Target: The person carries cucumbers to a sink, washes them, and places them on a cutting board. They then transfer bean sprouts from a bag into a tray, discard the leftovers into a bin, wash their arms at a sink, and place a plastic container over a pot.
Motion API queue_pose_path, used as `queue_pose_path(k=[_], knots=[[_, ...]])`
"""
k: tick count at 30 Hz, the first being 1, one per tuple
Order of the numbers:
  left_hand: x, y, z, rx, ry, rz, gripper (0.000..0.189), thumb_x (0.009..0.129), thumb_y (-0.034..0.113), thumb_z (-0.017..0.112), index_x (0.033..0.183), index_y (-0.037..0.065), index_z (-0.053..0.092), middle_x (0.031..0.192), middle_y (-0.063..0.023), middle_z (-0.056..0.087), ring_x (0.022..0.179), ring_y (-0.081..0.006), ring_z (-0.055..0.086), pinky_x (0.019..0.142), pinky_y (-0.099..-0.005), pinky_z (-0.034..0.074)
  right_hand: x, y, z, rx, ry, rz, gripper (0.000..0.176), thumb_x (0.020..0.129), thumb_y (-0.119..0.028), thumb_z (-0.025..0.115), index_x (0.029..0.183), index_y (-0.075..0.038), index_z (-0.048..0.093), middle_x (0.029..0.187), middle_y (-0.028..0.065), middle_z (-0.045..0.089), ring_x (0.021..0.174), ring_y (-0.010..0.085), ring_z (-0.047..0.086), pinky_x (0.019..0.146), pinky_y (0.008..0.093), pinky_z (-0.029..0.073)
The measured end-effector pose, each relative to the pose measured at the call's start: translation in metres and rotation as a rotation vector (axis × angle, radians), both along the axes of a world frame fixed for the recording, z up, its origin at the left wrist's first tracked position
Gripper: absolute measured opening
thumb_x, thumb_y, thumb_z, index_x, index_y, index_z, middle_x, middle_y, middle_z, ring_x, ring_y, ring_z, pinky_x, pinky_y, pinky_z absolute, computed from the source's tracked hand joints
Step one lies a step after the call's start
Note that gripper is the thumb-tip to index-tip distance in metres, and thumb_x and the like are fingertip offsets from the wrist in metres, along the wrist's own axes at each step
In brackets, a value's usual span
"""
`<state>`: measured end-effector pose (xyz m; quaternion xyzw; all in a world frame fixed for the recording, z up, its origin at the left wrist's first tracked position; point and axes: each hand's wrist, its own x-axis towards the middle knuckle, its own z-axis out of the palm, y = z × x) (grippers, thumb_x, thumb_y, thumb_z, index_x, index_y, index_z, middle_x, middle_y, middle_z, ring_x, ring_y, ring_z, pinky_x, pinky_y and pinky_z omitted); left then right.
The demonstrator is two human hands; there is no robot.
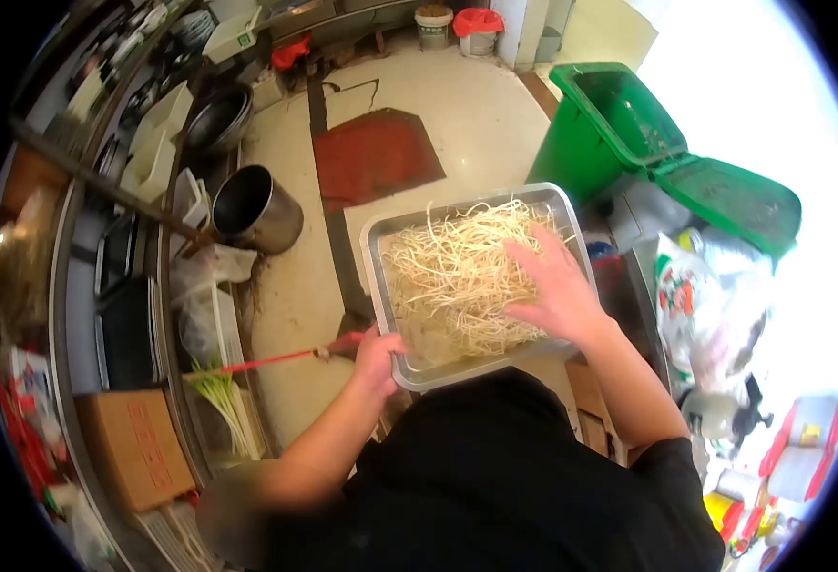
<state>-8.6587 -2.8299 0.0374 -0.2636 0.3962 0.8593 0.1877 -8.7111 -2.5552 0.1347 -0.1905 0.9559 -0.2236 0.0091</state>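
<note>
A rectangular metal tray point(375, 272) is held in front of my body, heaped with long, thin, pale strands that look like bean sprouts point(471, 257). Some liquid or bare bottom shows at the tray's near left corner. My left hand point(376, 360) grips that corner, thumb over the rim and fingers hidden beneath. Over the right side of the heap my right hand point(557, 291) is spread, its fingertips touching the strands.
An open green wheelie bin point(581, 133) stands ahead right, its lid point(734, 202) hanging back. Shelves with a cardboard box point(138, 448) and green-and-white stalks point(224, 410) line the left. A tall metal pot point(257, 210) stands on the floor near a red mat point(376, 153).
</note>
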Motion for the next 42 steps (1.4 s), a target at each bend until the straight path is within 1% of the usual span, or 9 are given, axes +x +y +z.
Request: queue_pose_path(k=[7, 9, 11, 18, 22, 28, 31, 36, 42], knots=[[-0.212, -0.042, 0.022, -0.096, 0.029, 0.036, 0.056, 0.062, -0.009, 0.043, 0.118, -0.004, 0.047, 0.097, -0.0138, 0.059, 0.082, -0.0265, 0.060, 0.072, -0.0355, 0.052, -0.266, -0.047, -0.026, -0.041, -0.134, 0.240, 0.055, 0.072, -0.017, 0.068, 0.124, -0.010, 0.050, 0.125, 0.0178, 0.049, 0.116, 0.0351, 0.047, 0.096, 0.0400, 0.040], [-0.272, -0.049, 0.040, -0.110, 0.044, 0.067, 0.056, 0.062, -0.009, 0.043, 0.118, -0.004, 0.047, 0.096, -0.0137, 0.059, 0.082, -0.0266, 0.060, 0.072, -0.0355, 0.052, -0.326, -0.053, -0.013, -0.201, -0.136, -0.063, 0.048, 0.075, -0.016, 0.064, 0.121, -0.008, 0.052, 0.117, 0.0153, 0.054, 0.108, 0.0330, 0.051, 0.093, 0.0381, 0.042], [-0.332, -0.048, 0.060, -0.131, -0.008, 0.081, 0.054, 0.063, -0.009, 0.042, 0.117, -0.004, 0.047, 0.095, -0.0131, 0.059, 0.081, -0.0260, 0.060, 0.071, -0.0348, 0.052, -0.388, -0.062, -0.010, -0.208, -0.070, -0.124, 0.046, 0.077, -0.018, 0.062, 0.121, -0.007, 0.052, 0.116, 0.0155, 0.054, 0.107, 0.0334, 0.051, 0.093, 0.0390, 0.042], [-0.575, -0.028, 0.021, -0.099, 0.057, -0.281, 0.050, 0.063, -0.010, 0.045, 0.113, -0.004, 0.049, 0.090, -0.0111, 0.059, 0.077, -0.0218, 0.059, 0.067, -0.0313, 0.051, -0.586, -0.085, -0.036, -0.061, 0.108, -0.341, 0.043, 0.080, -0.027, 0.058, 0.119, -0.009, 0.054, 0.117, 0.0151, 0.053, 0.108, 0.0327, 0.048, 0.094, 0.0413, 0.039], [-0.676, 0.024, 0.041, -0.084, 0.156, -0.481, 0.050, 0.062, -0.011, 0.046, 0.112, -0.003, 0.050, 0.084, -0.0092, 0.058, 0.070, -0.0191, 0.056, 0.062, -0.0292, 0.050, -0.647, -0.048, -0.023, -0.008, 0.123, -0.414, 0.041, 0.077, -0.027, 0.060, 0.114, -0.012, 0.058, 0.114, 0.0168, 0.052, 0.110, 0.0347, 0.046, 0.094, 0.0421, 0.038], [-0.808, 0.109, 0.062, -0.061, 0.124, -0.674, 0.052, 0.060, -0.011, 0.045, 0.111, -0.004, 0.049, 0.087, -0.0107, 0.059, 0.070, -0.0197, 0.058, 0.061, -0.0292, 0.050, -0.702, 0.017, -0.007, 0.061, 0.132, -0.226, 0.041, 0.069, -0.020, 0.066, 0.108, -0.013, 0.062, 0.115, 0.0136, 0.050, 0.112, 0.0332, 0.044, 0.096, 0.0440, 0.036], [-0.859, 0.148, 0.070, -0.055, 0.191, -0.713, 0.050, 0.060, -0.013, 0.044, 0.109, -0.004, 0.050, 0.086, -0.0104, 0.058, 0.069, -0.0186, 0.056, 0.060, -0.0282, 0.049, -0.716, 0.051, -0.001, 0.079, 0.152, -0.258, 0.043, 0.065, -0.019, 0.071, 0.107, -0.014, 0.062, 0.123, 0.0126, 0.046, 0.119, 0.0335, 0.040, 0.101, 0.0522, 0.029], [-0.897, 0.234, 0.062, -0.026, 0.262, -0.830, 0.050, 0.060, -0.012, 0.045, 0.110, -0.006, 0.050, 0.089, -0.0112, 0.059, 0.071, -0.0178, 0.057, 0.061, -0.0277, 0.049, -0.720, 0.128, -0.005, 0.131, 0.133, -0.348, 0.044, 0.066, -0.022, 0.072, 0.109, -0.016, 0.061, 0.132, 0.0126, 0.041, 0.128, 0.0342, 0.033, 0.105, 0.0607, 0.016], [-0.935, 0.384, 0.071, -0.044, 0.531, -1.034, 0.052, 0.060, -0.012, 0.048, 0.112, -0.005, 0.053, 0.093, -0.0090, 0.060, 0.077, -0.0152, 0.057, 0.066, -0.0241, 0.047, -0.702, 0.271, -0.014, 0.250, 0.155, -0.590, 0.040, 0.066, -0.022, 0.070, 0.105, -0.015, 0.064, 0.128, 0.0120, 0.043, 0.128, 0.0336, 0.033, 0.107, 0.0583, 0.021]])
